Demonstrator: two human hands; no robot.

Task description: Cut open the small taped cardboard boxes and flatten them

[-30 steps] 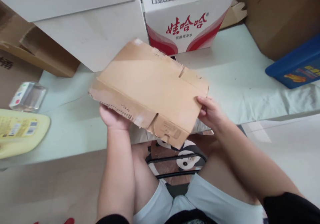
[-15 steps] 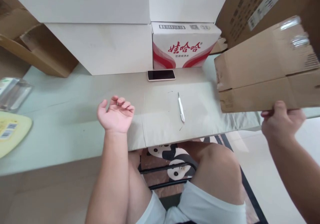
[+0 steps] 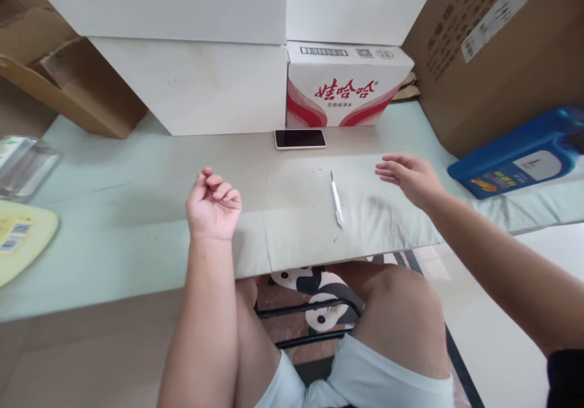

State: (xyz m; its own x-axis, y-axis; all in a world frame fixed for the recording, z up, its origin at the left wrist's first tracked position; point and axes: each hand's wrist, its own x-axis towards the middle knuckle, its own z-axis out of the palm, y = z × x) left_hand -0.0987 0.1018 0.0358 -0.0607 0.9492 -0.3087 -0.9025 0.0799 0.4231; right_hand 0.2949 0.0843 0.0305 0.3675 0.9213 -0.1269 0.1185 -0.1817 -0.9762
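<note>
My left hand [image 3: 213,209] rests on the pale table [image 3: 114,213], palm up, fingers loosely curled and holding nothing. My right hand [image 3: 407,176] hovers over the table to the right, fingers stretched out and empty. Between the hands lies a small white craft knife [image 3: 336,199], closer to my right hand. A phone [image 3: 300,138] lies face up behind the knife, in front of a white and red carton [image 3: 347,86].
Large white boxes [image 3: 191,79] stand at the back. A big brown carton [image 3: 493,55] and a blue box [image 3: 520,162] are at the right. Brown cardboard [image 3: 68,86], a clear container [image 3: 22,165] and a yellow item [image 3: 20,241] sit at the left.
The flattened cardboard piece held in both hands was carried off to the right by my right hand and is gone from view. My right hand has come back empty over the table.
</note>
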